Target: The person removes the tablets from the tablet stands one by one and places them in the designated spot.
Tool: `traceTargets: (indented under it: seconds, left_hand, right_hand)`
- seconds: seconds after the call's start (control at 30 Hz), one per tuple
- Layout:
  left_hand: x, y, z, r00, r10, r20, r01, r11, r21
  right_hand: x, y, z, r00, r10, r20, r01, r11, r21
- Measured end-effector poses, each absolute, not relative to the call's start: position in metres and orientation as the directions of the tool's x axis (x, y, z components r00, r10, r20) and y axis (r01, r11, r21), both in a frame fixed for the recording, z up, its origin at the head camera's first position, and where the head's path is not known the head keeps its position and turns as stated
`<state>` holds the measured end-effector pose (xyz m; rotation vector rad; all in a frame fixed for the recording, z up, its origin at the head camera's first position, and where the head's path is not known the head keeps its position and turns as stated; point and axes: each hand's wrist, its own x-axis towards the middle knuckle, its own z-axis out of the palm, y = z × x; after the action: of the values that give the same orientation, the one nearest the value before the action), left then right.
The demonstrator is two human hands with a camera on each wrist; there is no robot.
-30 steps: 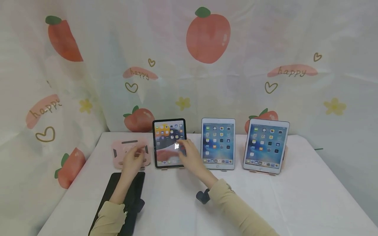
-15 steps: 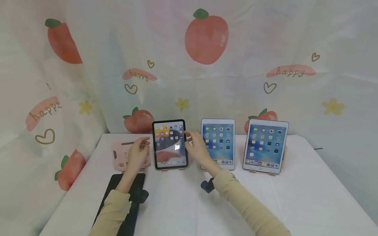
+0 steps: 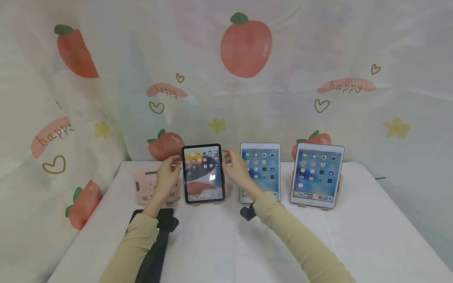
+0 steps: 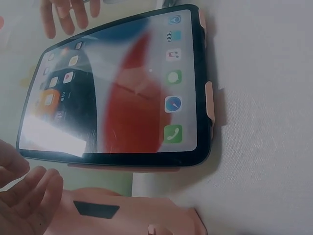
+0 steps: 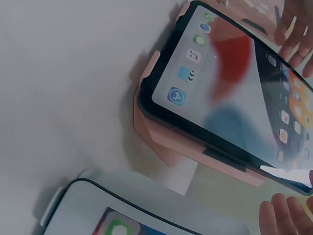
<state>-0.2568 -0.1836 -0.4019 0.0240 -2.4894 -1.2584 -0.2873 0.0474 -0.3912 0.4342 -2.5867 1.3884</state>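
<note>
A black-rimmed tablet (image 3: 203, 175), its screen lit with app icons, leans upright on a pink stand (image 5: 166, 132). By its left edge is my left hand (image 3: 167, 175), fingers loosely bent; in the left wrist view these fingers (image 4: 41, 193) show beside the tablet's edge with nothing in them. My right hand (image 3: 238, 169) is at the tablet's right edge, fingertips right by the rim, and overlaps a white tablet (image 3: 265, 165) behind it in the head view. In the left wrist view its fingers (image 4: 63, 19) hang fairly straight.
Another white tablet (image 3: 318, 175) leans on a stand at the right. A pink stand (image 3: 139, 181) without a tablet is at the left, partly behind my left hand. A flat black slab (image 3: 155, 251) lies in front of it under my left sleeve. A printed curtain (image 3: 283, 110) closes the back.
My right hand has moved right, from in front of the tablet's screen to its right edge. My left hand has risen and moved right, from over the pink stand to the tablet's left edge.
</note>
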Motion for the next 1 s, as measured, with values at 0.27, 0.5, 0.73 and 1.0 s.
traceTargets:
  seconds: [0.27, 0.5, 0.73, 1.0]
  left_hand:
    - [-0.268, -0.180, -0.402, -0.939, -0.185, 0.290, 0.127, 0.596, 0.793]
    - [-0.273, -0.179, -0.399, -0.939, -0.213, 0.271, 0.103, 0.577, 0.810]
    - [-0.279, -0.176, -0.398, -0.940, -0.225, 0.256, 0.086, 0.569, 0.818]
    - [-0.283, -0.175, -0.399, -0.936, -0.247, 0.250, 0.086, 0.529, 0.845]
  right_hand:
    - [-0.298, 0.044, -0.382, -0.963, -0.184, 0.199, -0.265, 0.493, -0.829]
    - [-0.306, 0.041, -0.381, -0.975, -0.176, 0.139, -0.206, 0.467, -0.860]
    - [-0.311, 0.035, -0.385, -0.976, -0.147, 0.160, -0.210, 0.447, -0.869]
    - [-0.314, 0.032, -0.390, -0.979, -0.091, 0.180, -0.202, 0.405, -0.892]
